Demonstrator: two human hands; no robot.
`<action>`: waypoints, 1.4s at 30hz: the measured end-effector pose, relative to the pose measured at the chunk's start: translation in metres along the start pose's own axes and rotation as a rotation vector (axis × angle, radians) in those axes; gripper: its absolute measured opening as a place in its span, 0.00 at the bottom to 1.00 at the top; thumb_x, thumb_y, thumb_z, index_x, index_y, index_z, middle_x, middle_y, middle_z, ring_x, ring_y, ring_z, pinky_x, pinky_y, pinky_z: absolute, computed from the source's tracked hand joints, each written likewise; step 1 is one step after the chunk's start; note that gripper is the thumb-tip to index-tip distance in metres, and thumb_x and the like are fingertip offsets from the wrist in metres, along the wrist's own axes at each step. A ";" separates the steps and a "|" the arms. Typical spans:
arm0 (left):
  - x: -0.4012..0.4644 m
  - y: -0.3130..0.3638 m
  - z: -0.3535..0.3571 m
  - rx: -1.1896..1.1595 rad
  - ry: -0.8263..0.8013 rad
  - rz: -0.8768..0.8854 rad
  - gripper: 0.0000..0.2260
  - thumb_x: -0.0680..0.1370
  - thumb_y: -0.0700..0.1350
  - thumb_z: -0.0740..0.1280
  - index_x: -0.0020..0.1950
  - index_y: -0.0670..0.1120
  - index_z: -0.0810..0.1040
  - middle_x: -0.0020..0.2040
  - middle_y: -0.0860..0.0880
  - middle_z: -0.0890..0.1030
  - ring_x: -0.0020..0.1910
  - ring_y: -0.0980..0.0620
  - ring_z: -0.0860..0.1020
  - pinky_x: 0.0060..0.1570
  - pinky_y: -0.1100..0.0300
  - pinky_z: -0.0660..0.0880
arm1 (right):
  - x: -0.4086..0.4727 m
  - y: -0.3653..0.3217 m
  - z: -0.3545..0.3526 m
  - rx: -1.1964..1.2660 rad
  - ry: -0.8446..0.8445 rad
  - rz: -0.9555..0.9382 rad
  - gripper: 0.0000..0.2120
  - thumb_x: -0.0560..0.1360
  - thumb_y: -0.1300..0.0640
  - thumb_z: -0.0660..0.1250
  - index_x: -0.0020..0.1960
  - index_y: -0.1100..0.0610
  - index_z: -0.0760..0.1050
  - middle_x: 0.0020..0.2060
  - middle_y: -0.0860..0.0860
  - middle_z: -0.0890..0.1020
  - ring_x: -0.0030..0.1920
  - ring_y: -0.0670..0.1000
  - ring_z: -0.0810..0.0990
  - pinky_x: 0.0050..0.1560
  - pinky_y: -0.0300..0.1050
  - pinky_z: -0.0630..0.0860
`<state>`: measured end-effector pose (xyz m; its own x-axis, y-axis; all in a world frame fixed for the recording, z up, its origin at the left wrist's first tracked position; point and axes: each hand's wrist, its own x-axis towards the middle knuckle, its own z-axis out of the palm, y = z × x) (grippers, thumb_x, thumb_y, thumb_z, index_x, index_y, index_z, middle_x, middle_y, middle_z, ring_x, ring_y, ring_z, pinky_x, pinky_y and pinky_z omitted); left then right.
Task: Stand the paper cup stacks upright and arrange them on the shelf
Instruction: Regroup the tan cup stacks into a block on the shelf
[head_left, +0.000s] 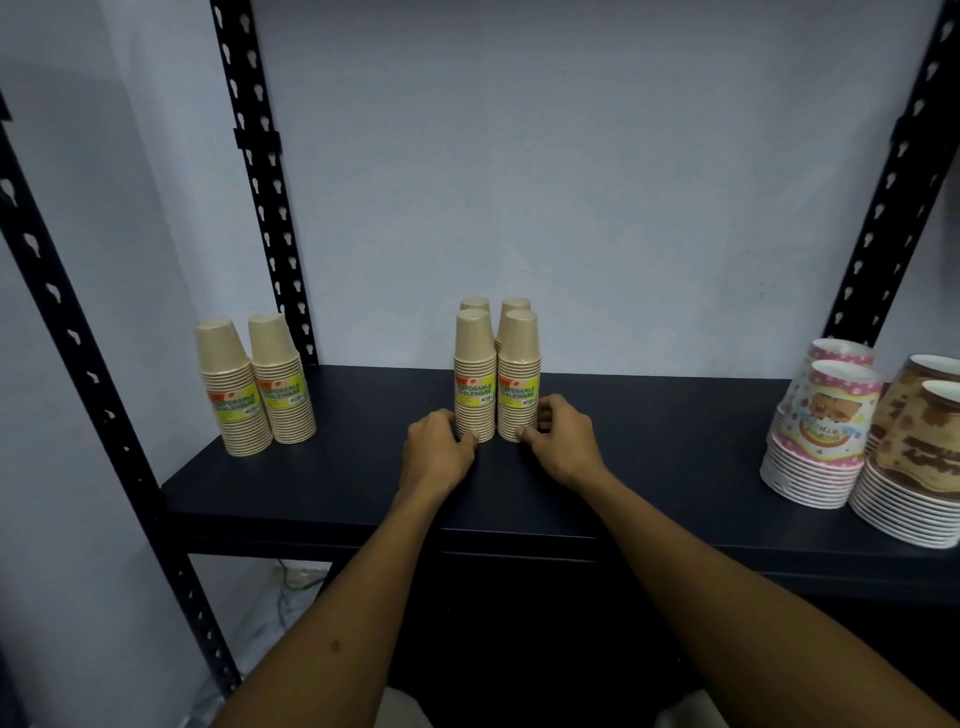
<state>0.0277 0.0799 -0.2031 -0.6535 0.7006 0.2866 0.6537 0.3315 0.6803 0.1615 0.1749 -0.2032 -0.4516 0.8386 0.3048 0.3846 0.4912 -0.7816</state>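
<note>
Shelf: a dark, matte shelf board (649, 447) runs wide across the middle of the view, its front edge facing us.
Frame: black slotted uprights (260, 171) climb at 11 o'clock and at 1 o'clock, and another slants down the left edge.
Room: a pale bluish wall (571, 182) sits right behind the shelf, with dim light all round.
Centre stacks: four tan paper cup stacks (475, 379) stand upright, bases up, packed two by two at dead centre; the front pair shows yellow-green labels.
Left hand: the left hand (436, 447) comes in at 7 o'clock of that block, fingers curled round the foot of the front-left stack, thumb touching its rim.
Right hand: the right hand (563, 439) is at 5 o'clock of the block, fingertips pinching the bottom of the front-right stack (518, 379).
Grip and cups: the block sits squarely between the two hands, both low at its base.
Left pair: two more labelled tan stacks (257, 387) stand touching at 9 o'clock, well apart from the hands.
Right side: pink patterned cup stacks (821, 431) and brown patterned stacks (919, 457) crowd the 3 o'clock end.
</note>
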 end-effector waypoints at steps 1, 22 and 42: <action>-0.001 0.000 0.000 0.009 0.005 0.001 0.11 0.76 0.48 0.68 0.55 0.44 0.78 0.49 0.47 0.81 0.43 0.52 0.75 0.41 0.58 0.72 | 0.000 0.000 0.000 -0.001 -0.004 0.001 0.20 0.74 0.58 0.70 0.64 0.59 0.71 0.58 0.54 0.79 0.57 0.50 0.78 0.56 0.42 0.74; -0.013 -0.008 -0.017 -0.071 0.085 -0.048 0.10 0.75 0.50 0.69 0.50 0.44 0.82 0.48 0.49 0.82 0.49 0.50 0.80 0.47 0.58 0.76 | -0.038 -0.014 -0.005 0.084 0.112 0.040 0.24 0.74 0.57 0.70 0.67 0.61 0.70 0.60 0.54 0.79 0.54 0.48 0.78 0.53 0.40 0.74; -0.022 -0.139 -0.154 -0.269 0.500 -0.272 0.17 0.73 0.46 0.73 0.59 0.40 0.78 0.54 0.44 0.82 0.50 0.51 0.79 0.47 0.62 0.72 | -0.011 -0.117 0.163 0.225 -0.245 -0.138 0.22 0.73 0.53 0.72 0.64 0.59 0.74 0.57 0.53 0.80 0.53 0.46 0.79 0.52 0.37 0.73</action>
<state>-0.1075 -0.0789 -0.1999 -0.9249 0.2120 0.3155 0.3622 0.2401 0.9006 -0.0094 0.0700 -0.2040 -0.6772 0.6728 0.2978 0.1315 0.5089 -0.8507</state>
